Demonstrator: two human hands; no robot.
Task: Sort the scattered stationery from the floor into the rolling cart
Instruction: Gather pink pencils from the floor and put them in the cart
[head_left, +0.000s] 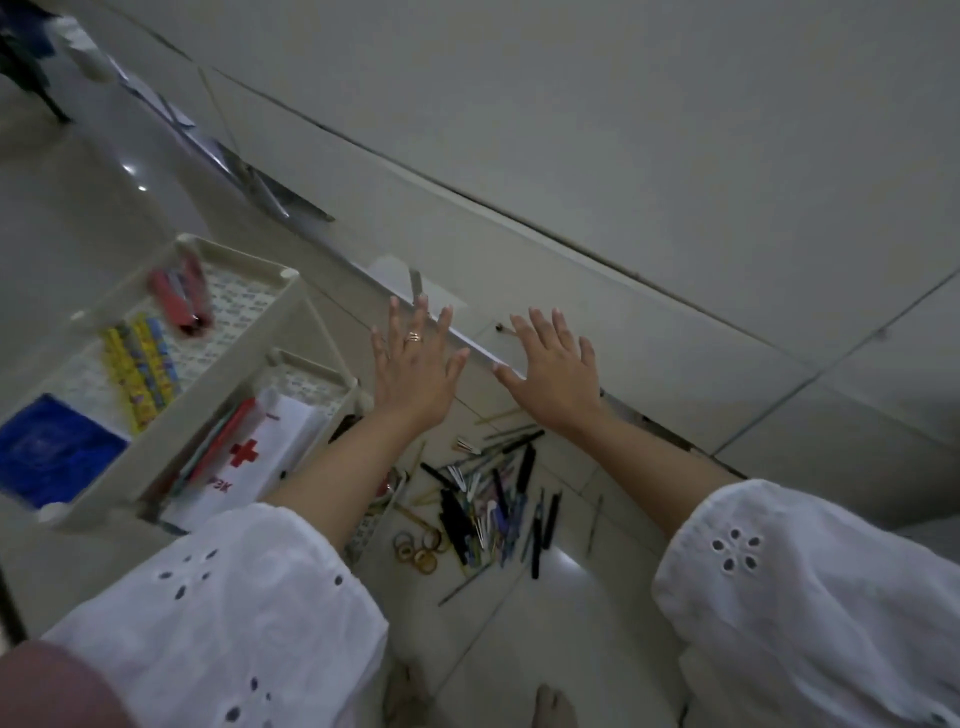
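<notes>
Both my hands are stretched out flat in the air, fingers spread, holding nothing. My left hand (413, 369) wears a ring and hovers beside the cream rolling cart (218, 387). My right hand (553, 364) hovers to its right, in front of the white wall panels. Below my forearms a heap of pens and pencils (493, 499) lies scattered on the tiled floor, with three tape rolls (421, 545) at its left side. The cart's top tray holds a blue booklet (49, 457), yellow packs (140, 369) and a red item (182, 299). A white first-aid box (254, 457) sits in the lower tray.
White cabinet or wall panels (623, 156) run diagonally behind my hands, with a pale strip along their base. A dark chair leg (47, 93) shows at the top left. My bare feet (553, 706) stand on the glossy floor tiles near the pile.
</notes>
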